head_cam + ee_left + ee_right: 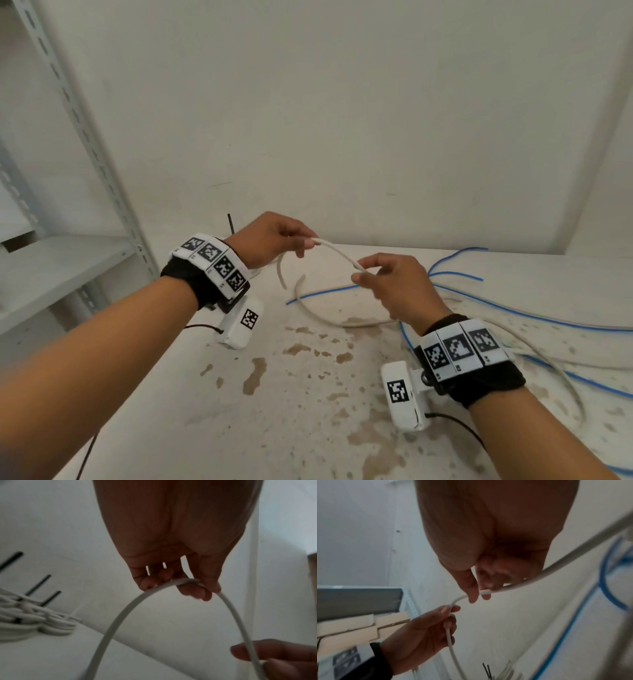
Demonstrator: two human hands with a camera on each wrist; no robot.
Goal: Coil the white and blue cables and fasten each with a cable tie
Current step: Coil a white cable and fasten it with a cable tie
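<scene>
Above the table, my left hand (308, 243) pinches the white cable (337, 250) between thumb and fingers. My right hand (359, 270) pinches the same cable a short span to the right, so it arches between them. The left wrist view shows the pinch of my left hand (188, 584) on the white cable (120, 615). Beyond the left hand a free end hangs down, and more white cable lies looped on the table. The blue cable (455, 270) lies loose to the right, also the blue cable (604, 574). In the right wrist view my right hand (479, 595) holds the white cable (556, 566).
A bundle of coiled white cable (25, 622) lies at the left with black ties (38, 585) sticking up from it. The table (274, 394) is white and stained brown. A metal shelf rack (85, 137) stands at the left, with a wall close behind.
</scene>
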